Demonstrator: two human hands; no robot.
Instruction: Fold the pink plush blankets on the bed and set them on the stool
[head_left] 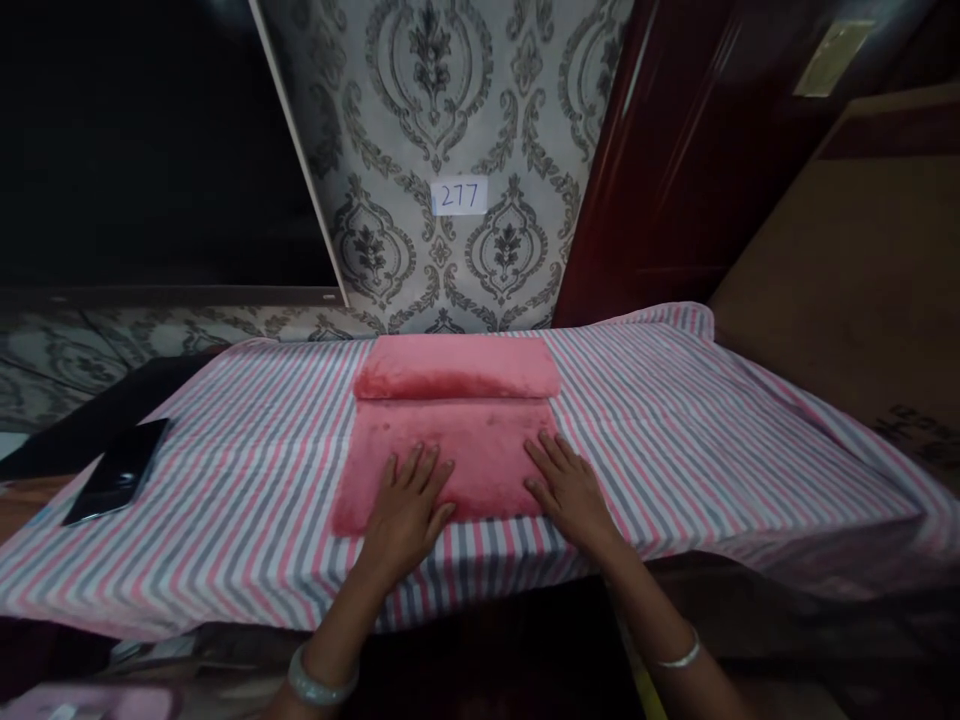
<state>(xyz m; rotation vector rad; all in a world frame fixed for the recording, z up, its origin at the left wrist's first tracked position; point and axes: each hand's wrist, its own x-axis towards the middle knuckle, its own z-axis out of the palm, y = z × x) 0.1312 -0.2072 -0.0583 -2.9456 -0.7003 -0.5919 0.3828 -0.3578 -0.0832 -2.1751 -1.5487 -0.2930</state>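
Note:
A soft pink cloth, plush like a towel, lies on the striped tablecloth. Its far part is folded over into a thicker band, while the near part is a flatter layer. My left hand rests flat on the near left part of the pink cloth, fingers spread. On the near right part lies my right hand, palm down with its fingers apart. Neither hand grips anything. A bracelet shows on each wrist.
A black smartphone lies at the table's left end. Behind stands a large dark screen against patterned wallpaper bearing a "277" label. At the right are a dark red door and a big cardboard box.

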